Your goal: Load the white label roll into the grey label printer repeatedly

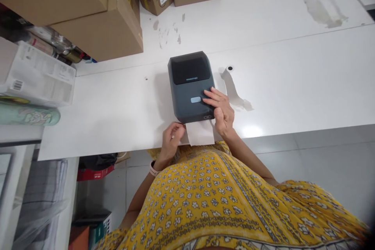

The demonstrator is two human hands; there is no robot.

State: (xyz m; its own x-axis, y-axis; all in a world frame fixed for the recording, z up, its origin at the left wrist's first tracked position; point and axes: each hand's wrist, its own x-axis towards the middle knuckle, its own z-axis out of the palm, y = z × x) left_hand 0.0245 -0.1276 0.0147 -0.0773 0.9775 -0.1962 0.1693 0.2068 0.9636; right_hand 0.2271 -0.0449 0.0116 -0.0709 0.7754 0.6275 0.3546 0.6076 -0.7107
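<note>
A dark blue-grey label printer [187,99] with a black window and a light button sits near the front of the white table. White paper [200,133] sticks out of its near side and hangs toward the table edge. My right hand [223,112] grips the printer's near right side, fingers stretched over the top beside the button, thumb bent at the corner. At the near left corner, my left hand [172,137] is closed beside the paper's left edge, its fingertips pressed together; what they pinch is hidden.
A small white roll [229,69] stands right of the printer on the white table [293,82]. Cardboard boxes [117,27] are stacked at the back left. A white carton [43,74] and a green cylinder [32,114] lie at the left edge.
</note>
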